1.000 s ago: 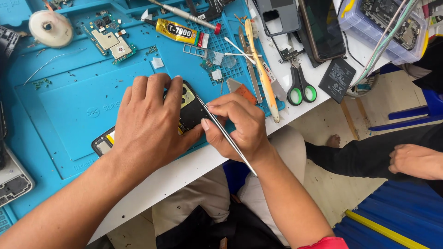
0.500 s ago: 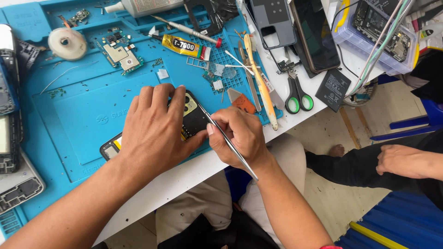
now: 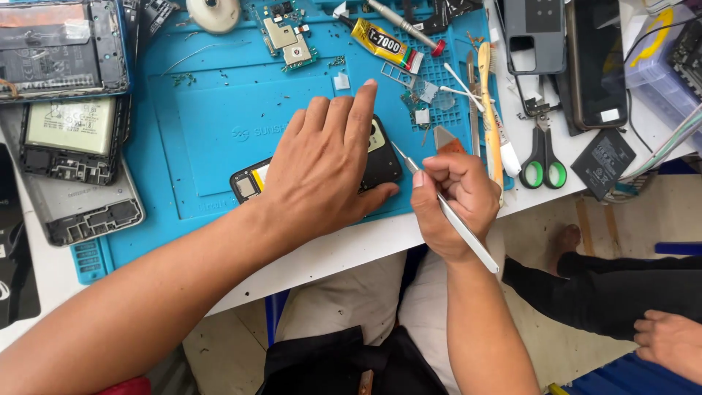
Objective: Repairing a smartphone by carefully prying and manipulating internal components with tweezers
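Both hands are working: my left hand (image 3: 325,172) is pressing the phone (image 3: 380,157) flat on the mat (image 3: 212,124), my right hand (image 3: 453,201) gripping tweezers (image 3: 446,212) at its right edge; next calls for careful prying, I judge.

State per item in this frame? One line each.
left hand: flat, pressing on the opened phone
opened phone: back off, lying on the blue mat
right hand: gripping metal tool, tip at the phone's edge
scissors: closed
glue tube: lying flat, capped
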